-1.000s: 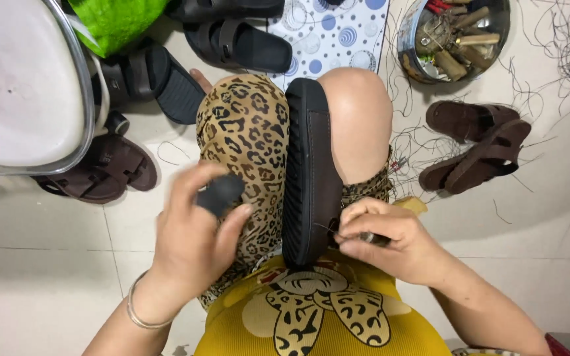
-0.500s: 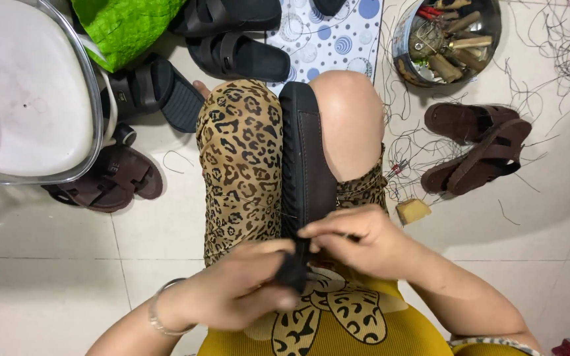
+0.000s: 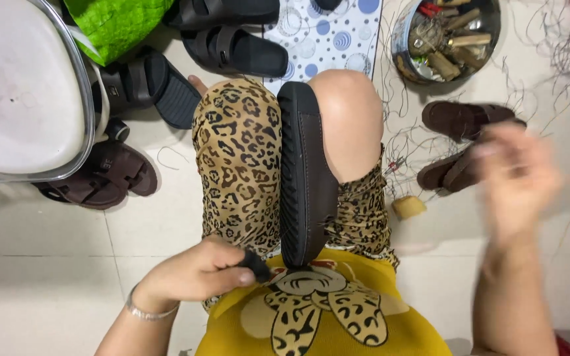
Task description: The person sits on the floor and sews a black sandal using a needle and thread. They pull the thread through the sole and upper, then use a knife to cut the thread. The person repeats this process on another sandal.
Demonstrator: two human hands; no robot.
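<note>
A dark brown sandal (image 3: 306, 184) stands on edge between my knees, its ribbed black sole facing left. My left hand (image 3: 196, 273) rests by the sandal's near end and pinches a small black tool (image 3: 255, 265) between thumb and fingers. My right hand (image 3: 519, 178) is raised out to the right, away from the sandal, and is blurred by motion. Whether it holds a thread or needle cannot be told. I wear leopard-print shorts and a yellow shirt.
Black sandals (image 3: 232, 46) and brown sandals (image 3: 100, 178) lie at upper left beside a white chair (image 3: 21, 92) and a green bag (image 3: 117, 23). A round tin of tools (image 3: 443, 36), two brown sandals (image 3: 463, 142), a yellow wax block (image 3: 408, 207) and loose threads lie at right.
My right hand has swung from the sandal's near end out to the right and upward. My left hand has stayed low by the sandal's near end, still on the black tool.
</note>
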